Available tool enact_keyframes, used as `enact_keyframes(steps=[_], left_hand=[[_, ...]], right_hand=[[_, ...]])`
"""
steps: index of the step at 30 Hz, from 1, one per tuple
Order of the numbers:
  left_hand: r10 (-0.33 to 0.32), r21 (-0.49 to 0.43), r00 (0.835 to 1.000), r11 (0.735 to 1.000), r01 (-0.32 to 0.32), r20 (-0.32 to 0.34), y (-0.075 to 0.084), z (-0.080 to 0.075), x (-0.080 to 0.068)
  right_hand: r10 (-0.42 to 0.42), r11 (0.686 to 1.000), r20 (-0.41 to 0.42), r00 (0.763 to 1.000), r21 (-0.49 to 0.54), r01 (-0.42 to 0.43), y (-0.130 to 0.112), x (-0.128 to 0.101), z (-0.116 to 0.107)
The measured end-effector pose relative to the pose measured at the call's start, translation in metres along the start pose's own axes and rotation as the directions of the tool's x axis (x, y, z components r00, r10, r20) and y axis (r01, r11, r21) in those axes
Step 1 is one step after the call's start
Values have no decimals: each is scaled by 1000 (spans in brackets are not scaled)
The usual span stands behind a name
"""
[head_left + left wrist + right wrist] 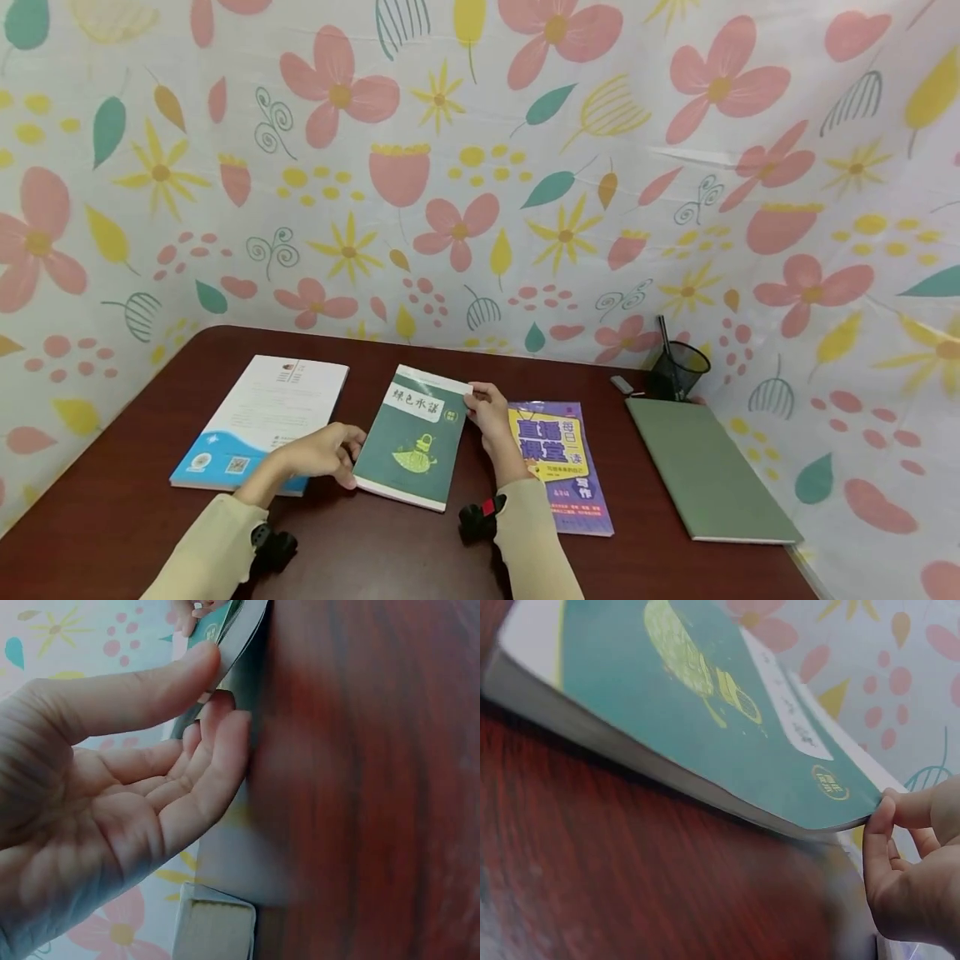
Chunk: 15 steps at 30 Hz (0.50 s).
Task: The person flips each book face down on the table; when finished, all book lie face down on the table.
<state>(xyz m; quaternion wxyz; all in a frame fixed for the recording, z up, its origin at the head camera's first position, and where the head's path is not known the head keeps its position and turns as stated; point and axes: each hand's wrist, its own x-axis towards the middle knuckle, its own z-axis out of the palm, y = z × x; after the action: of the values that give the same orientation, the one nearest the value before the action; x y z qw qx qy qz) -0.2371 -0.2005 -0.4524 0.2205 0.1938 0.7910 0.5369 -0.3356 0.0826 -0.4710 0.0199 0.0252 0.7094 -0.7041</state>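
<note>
Green book (411,435), unopened, is pinched near left by the left grip (324,454) and far right by the right grip (491,413), hold judged established, release outstanding.

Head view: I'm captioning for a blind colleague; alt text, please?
A person's left hand and right hand hold a green book. On the dark table, a blue-white book lies to the left; a purple book, olive book and pen cup are to the right.

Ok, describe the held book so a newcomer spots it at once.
Find the dark table, then the left hand and right hand. The book is between them, its dark green cover showing a yellow-green figure, unlike the white book and purple book on either side.
</note>
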Motion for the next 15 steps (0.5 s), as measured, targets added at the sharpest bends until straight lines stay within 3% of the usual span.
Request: enact_keyframes(steps=[4,8,15], left_hand=[[6,-19,999,1000,-6,-49,2,-1,1],[27,-51,998,998,-30,-55,2,-4,2],[85,-88,996,992,-87,-24,0,-7,0]], right_hand=[[-10,998,-36,999,55,12,-6,3,2],[-16,997,-53,998,71,20,-10,6,3],[-55,998,-60,997,-14,54,-13,7,3]])
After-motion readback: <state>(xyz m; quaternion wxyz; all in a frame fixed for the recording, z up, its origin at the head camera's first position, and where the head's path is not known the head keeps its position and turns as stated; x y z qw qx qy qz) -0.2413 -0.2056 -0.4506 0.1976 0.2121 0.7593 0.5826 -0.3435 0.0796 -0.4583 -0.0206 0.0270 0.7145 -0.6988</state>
